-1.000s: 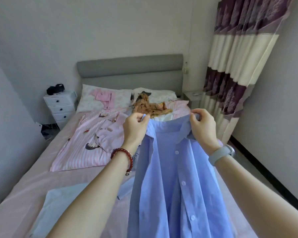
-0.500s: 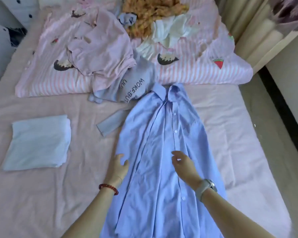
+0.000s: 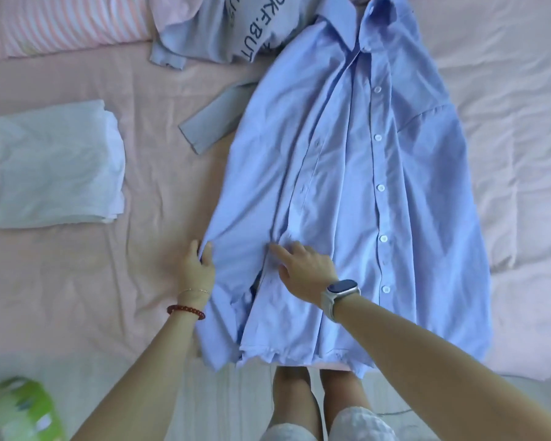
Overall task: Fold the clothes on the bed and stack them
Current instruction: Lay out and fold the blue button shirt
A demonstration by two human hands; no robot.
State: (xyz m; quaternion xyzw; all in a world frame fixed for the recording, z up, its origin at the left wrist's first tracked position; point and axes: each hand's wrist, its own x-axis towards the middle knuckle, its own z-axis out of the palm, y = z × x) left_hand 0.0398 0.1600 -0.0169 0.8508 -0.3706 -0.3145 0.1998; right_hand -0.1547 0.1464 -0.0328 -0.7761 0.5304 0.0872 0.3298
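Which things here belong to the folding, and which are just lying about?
Part of the job:
blue shirt
folded white cloth
grey top
left hand
right hand

Lying about:
striped bedding
green object

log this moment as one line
step: spread shirt | left hand: pinches shirt edge | right hand: fingers on placket | folded cloth: left

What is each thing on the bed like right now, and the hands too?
blue shirt: spread flat, front up, unfolded
white garment: folded, lying apart
grey printed top: crumpled, unfolded
left hand: gripping the shirt's side edge
right hand: fingers on the shirt's front
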